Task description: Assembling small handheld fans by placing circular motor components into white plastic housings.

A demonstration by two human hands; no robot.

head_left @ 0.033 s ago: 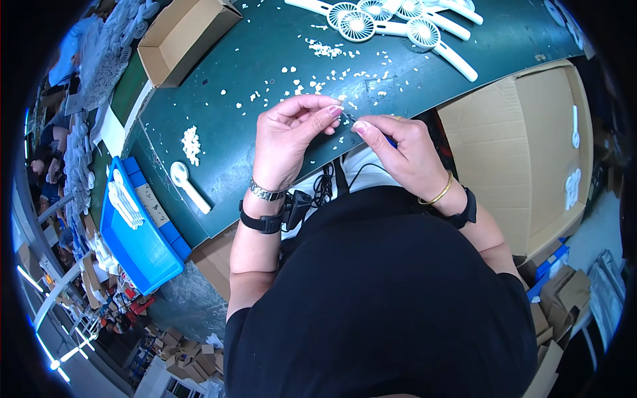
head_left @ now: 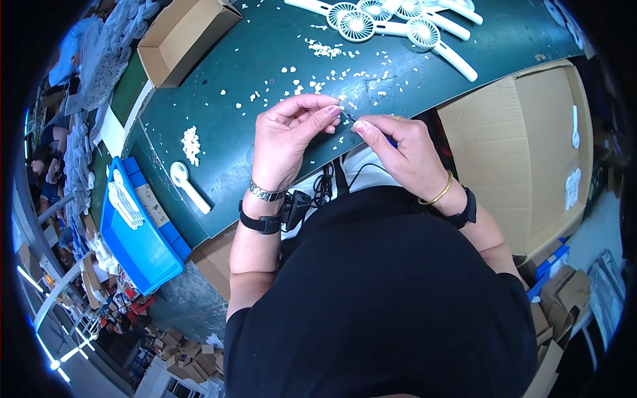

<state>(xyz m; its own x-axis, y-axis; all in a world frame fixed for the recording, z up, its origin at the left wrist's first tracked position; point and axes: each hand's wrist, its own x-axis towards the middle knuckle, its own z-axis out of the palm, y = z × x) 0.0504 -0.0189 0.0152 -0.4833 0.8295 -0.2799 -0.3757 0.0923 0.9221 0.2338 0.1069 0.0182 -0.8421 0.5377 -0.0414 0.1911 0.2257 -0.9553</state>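
Note:
Above the near edge of the green table [head_left: 232, 139], both my hands are close together. My left hand [head_left: 288, 132] pinches thumb against fingertips, on something too small to make out. A small blue-handled tool [head_left: 392, 142] is gripped in my right hand [head_left: 411, 149]; its dark metal tip points at my left fingertips, and most of it is hidden by my fingers. Beyond my hands lie scattered small white plastic bits [head_left: 308, 87]. Several white handheld fan bodies [head_left: 424, 33] with round grilles overlap at the far side. One more white fan piece [head_left: 189, 186] lies left of my left wrist.
A heap of white bits [head_left: 191, 146] sits on the table's left. Beyond the left edge, a blue bin [head_left: 142, 255] holds white fan pieces. An open cardboard box [head_left: 169, 56] stands far left. At right, a large open carton [head_left: 491, 152] holds a few white pieces.

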